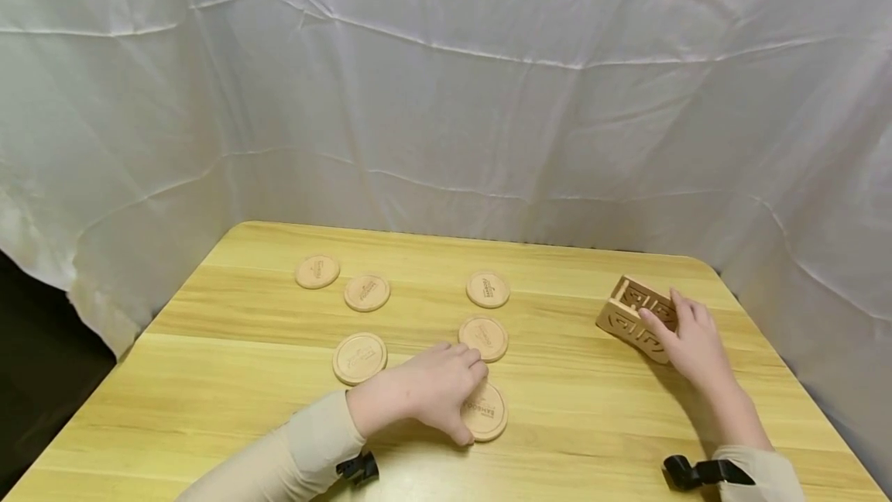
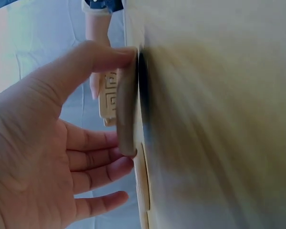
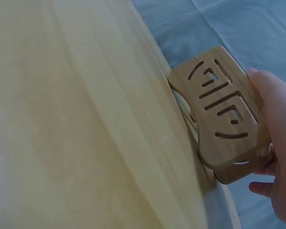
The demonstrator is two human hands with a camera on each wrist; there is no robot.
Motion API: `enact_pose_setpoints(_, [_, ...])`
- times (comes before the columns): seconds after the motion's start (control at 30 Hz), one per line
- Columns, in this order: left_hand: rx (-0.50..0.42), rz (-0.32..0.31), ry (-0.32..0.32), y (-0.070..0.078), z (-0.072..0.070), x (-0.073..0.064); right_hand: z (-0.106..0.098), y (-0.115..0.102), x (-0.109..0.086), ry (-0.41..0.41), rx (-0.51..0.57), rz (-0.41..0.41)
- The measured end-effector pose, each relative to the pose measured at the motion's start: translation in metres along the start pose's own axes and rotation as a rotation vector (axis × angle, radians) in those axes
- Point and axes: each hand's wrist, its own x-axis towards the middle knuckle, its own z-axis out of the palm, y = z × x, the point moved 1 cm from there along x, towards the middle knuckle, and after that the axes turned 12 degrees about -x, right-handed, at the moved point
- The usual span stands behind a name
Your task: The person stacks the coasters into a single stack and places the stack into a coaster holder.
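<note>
Near the front middle of the table, my left hand point(image 1: 428, 386) pinches a round wooden coaster point(image 1: 490, 414) by its edges. The left wrist view shows the thumb at one side of that coaster point(image 2: 127, 107) and fingertips at the opposite side, just off or at the tabletop. Over on the right, a slotted wooden coaster holder point(image 1: 630, 325) is gripped at its near end by my right hand point(image 1: 700, 347). Carved line patterns cut through the holder's side point(image 3: 219, 105) in the right wrist view. The holder's underside is hidden.
Several more coasters lie flat: one coaster point(image 1: 484, 338) right beyond my left hand, another point(image 1: 488, 289) farther back, and others point(image 1: 359, 359) to the left. A pale curtain point(image 1: 488, 115) hangs behind the wooden table point(image 1: 571, 455).
</note>
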Motion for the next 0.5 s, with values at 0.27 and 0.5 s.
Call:
enact_pose_setpoints(0.27, [0.002,-0.006,0.047,-0.006,-0.007,0.0,-0.003,-0.001,-0.012,-0.005,-0.034,-0.018])
enact_pose_setpoints(0.5, [-0.021,-0.044,0.095,-0.015,-0.016,0.0,-0.005,-0.009,-0.015,0.021,-0.073,0.03])
